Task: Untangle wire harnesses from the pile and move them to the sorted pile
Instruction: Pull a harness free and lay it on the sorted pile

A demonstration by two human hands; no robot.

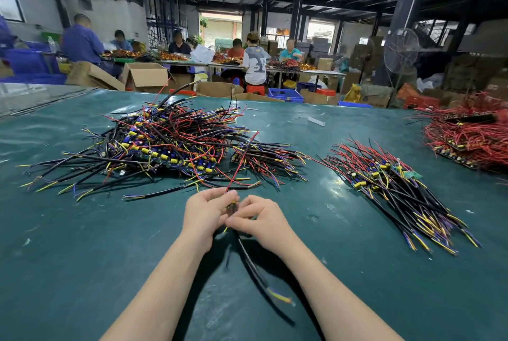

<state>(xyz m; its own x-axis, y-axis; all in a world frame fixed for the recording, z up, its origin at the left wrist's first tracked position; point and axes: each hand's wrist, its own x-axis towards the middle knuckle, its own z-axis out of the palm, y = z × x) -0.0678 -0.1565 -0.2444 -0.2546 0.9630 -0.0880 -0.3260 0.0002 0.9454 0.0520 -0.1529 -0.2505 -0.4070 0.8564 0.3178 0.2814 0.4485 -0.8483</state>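
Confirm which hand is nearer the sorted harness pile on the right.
Right. The right hand is left of the sorted pile, apart from it; the left hand sits beside the right hand on its far side, farther off. Both pinch one wire harness.

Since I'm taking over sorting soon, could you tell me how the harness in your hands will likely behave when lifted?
Probably floppy: the harness, pinched by left hand and right hand, trails its black cable loosely. Likely snag-prone: its red wire reaches over the tangled pile.
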